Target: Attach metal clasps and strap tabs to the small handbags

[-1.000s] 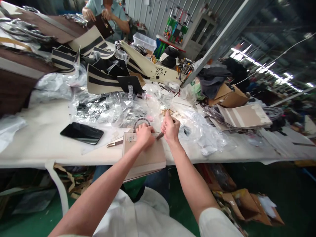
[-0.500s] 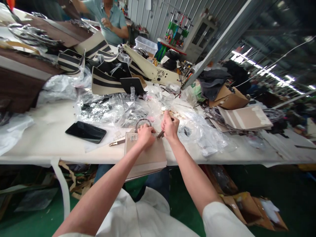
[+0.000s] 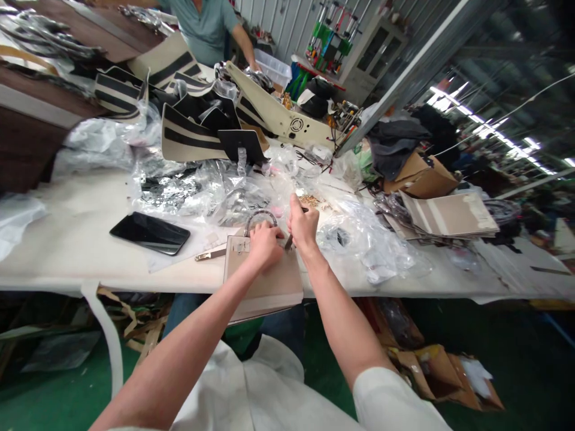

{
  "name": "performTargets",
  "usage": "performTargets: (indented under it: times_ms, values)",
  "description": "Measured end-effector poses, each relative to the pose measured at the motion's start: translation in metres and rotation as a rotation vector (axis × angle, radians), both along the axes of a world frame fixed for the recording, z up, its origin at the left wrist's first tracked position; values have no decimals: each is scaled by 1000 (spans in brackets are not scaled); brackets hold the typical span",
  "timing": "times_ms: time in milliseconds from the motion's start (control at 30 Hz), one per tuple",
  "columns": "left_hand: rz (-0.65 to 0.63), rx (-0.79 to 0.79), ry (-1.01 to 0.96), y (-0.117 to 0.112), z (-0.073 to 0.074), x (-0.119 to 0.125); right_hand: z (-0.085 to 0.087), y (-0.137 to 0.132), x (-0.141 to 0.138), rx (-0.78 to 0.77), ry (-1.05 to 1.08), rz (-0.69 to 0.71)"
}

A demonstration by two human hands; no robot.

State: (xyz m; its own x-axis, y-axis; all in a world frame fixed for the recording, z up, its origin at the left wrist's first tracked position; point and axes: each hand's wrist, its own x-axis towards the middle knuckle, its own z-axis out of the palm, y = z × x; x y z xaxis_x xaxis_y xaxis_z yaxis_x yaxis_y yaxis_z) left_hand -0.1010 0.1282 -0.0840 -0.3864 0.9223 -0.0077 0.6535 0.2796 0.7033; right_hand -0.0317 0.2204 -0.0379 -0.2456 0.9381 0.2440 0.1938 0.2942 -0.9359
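A beige handbag (image 3: 265, 284) lies at the table's front edge, partly overhanging it, with a dark curved handle (image 3: 262, 214) at its far end. My left hand (image 3: 266, 244) bears down on the bag near that end, its fingers bent; the fingertips are partly hidden. In a fist, my right hand (image 3: 303, 226) grips a slim dark tool (image 3: 288, 242), tilted, its lower end at the bag's far right corner. Its exact kind is not clear. A narrow brown strap with a metal end (image 3: 210, 255) sticks out left of the bag.
A black phone (image 3: 150, 232) lies to the left. Clear plastic bags (image 3: 372, 239) and small gold-coloured parts (image 3: 309, 201) are spread beyond my hands. Striped bag panels (image 3: 191, 134) stand behind, stacked beige panels (image 3: 449, 215) at right. A co-worker (image 3: 204, 30) stands across the table.
My view has shifted slightly. My right hand stays on the tool, now more upright, and my left stays on the bag. The co-worker's arm has come down toward the clear plastic bin.
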Motion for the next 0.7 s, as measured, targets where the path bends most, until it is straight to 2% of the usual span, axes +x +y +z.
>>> performTargets:
  times_ms: [167,233,400,500,700]
  values:
    - [-26,-14,17,-1,4,-1,-9,-38,29,155,39,-67]
    - [-27,-28,21,-1,5,-1,-8,-46,38,159,75,-60]
    - [-36,-3,46,-1,2,-2,6,-37,42,33,257,-27]
    - [-37,5,43,-2,0,-2,11,-32,38,39,209,-23]
    - [-39,4,45,-1,-2,-2,-3,-41,33,30,130,-15]
